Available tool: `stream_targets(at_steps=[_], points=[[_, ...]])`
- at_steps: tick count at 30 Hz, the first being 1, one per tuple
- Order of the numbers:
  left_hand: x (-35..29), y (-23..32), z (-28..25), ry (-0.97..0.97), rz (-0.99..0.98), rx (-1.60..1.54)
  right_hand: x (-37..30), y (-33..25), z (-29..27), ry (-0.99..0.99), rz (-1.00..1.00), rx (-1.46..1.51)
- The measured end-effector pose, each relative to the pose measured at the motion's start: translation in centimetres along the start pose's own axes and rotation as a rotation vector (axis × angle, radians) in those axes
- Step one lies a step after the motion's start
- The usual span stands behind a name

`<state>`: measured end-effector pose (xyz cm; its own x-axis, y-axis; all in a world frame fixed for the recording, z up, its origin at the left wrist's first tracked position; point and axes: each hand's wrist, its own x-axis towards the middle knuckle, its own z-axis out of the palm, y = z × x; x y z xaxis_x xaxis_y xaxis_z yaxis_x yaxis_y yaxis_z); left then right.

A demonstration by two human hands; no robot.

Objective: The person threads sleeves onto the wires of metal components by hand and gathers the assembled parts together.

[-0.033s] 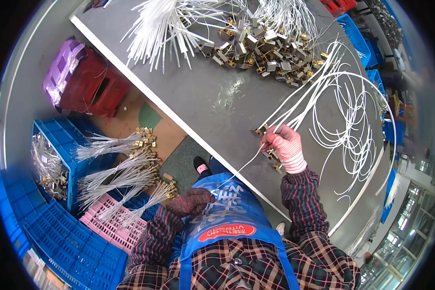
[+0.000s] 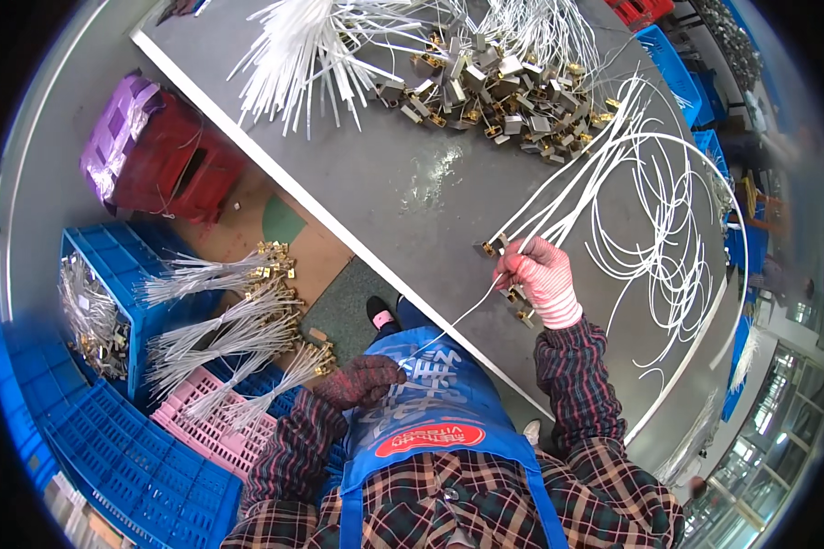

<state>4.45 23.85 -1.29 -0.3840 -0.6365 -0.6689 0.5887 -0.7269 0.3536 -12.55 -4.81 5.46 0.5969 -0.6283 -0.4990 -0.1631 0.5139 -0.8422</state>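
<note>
My right hand (image 2: pixel 542 277), in a red-and-white striped glove, pinches a thin white wire (image 2: pixel 476 307) above the grey table. The wire runs down past the table edge to my left hand (image 2: pixel 361 382), in a dark red glove, closed on its other end in front of my apron. Beside and under my right hand lie small metal-and-brass connectors (image 2: pixel 524 317). White cables (image 2: pixel 558 218) fan from there to the far right in loose loops (image 2: pixel 654 265). My fingertips hide exactly where the wire is gripped.
A heap of connectors (image 2: pixel 512 96) and a bundle of white tubes (image 2: pixel 311 64) lie on the table (image 2: pixel 366 174). Left of its white edge are a red plastic stool (image 2: pixel 197 174), a blue crate (image 2: pixel 137 274), wire bundles (image 2: pixel 229 339) and a pink basket (image 2: pixel 215 416).
</note>
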Motion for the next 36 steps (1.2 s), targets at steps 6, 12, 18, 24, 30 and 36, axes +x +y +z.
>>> stream_targets(at_steps=[6, 12, 18, 24, 30, 36], points=[[0.7, -0.5, -0.7, -0.033, 0.522, 0.396, -0.8, -0.1, -1.9, -0.031, 0.044, 0.032], [-0.1, 0.1, 0.0, 0.054, 0.043, 0.029, -1.2, -1.6, -4.6, 0.109, -0.182, -0.011], [2.8, 3.3, 3.7, 0.133, 0.252, 0.249, -3.2, 3.7, 0.7, -0.142, 0.161, -0.090], [3.6, 4.4, 5.6, 0.141, 0.201, 0.273, -1.8, 0.0, -3.4, 0.117, 0.082, -0.111], [6.1, 7.0, 8.9, 0.252, 0.158, 0.545, -1.9, 3.1, -2.3, -0.144, 0.200, -0.080], [7.1, 7.6, 8.4, 0.250, 0.326, 0.627, -0.2, -1.3, -7.5, 0.101, 0.088, 0.094]])
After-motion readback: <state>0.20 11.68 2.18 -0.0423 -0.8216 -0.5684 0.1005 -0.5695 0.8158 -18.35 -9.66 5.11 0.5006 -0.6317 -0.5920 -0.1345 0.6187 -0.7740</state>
